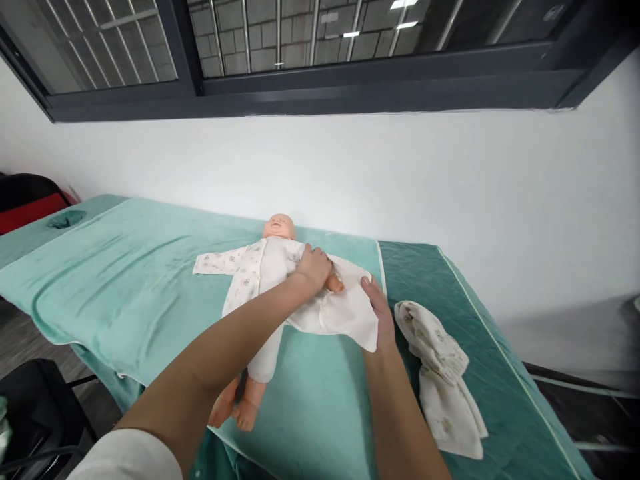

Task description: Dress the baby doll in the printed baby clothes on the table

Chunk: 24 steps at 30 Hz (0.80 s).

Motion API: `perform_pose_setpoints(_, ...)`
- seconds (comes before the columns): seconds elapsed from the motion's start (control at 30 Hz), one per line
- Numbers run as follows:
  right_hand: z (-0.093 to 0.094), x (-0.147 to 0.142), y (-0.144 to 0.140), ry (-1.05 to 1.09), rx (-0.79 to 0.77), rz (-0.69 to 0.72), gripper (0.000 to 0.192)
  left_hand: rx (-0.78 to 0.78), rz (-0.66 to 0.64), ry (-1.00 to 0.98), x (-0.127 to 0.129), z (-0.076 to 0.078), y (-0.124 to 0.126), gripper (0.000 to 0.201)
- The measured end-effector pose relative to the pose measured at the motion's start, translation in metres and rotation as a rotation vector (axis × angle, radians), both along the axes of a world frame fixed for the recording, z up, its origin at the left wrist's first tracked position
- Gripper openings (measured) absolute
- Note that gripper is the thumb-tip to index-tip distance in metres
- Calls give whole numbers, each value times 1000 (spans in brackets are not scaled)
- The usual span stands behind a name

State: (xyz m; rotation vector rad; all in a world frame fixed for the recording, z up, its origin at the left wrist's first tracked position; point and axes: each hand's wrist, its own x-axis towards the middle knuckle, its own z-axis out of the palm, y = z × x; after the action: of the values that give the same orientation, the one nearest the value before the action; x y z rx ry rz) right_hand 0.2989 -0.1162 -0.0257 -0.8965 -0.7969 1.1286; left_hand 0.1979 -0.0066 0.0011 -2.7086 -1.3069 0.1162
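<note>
Nearest: both forearms reaching out over the teal towel (125,280). Left hand (314,267) is closed around the baby doll (265,267) at its arm; right hand (377,310) lies flat, fingers together, on the open white garment flap (345,313). Advisable: support the arm, keep fabric taut. Sleeve opening hidden; second printed garment (440,373) indistinct.

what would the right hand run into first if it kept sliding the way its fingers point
Probably the doll's bare arm: the right hand lies flat on the open white garment flap, fingers aimed up-left toward it, though depth is hard to judge.
</note>
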Motion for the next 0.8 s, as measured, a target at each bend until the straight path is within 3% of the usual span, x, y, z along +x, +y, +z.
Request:
perform_pose_setpoints(0.13, -2, -11, -4, -30, 17, 164, 48, -53, 18, -88, -13, 6, 2, 37)
perform_pose_setpoints(0.3, -7, -31, -9, -59, 50, 405, 58, -182, 31, -252, -51, 35, 9, 31)
perform_pose_setpoints(0.47, -7, -45, -11, -146, 78, 607, 60, -429, 49, -511, -76, 56, 0, 56)
perform_pose_setpoints(0.57, -11, -49, -11, -214, 61, 654, 59, -482, 41, -405, -71, 58, -11, 70)
perform_pose_setpoints(0.7, -17, -49, -10, -290, 31, 697, 60, -332, -34, -110, -57, 52, -20, 39)
perform_pose_setpoints(0.8, -19, -48, -10, -339, 46, 702, 56, -244, -39, -113, -54, 47, -17, 36)
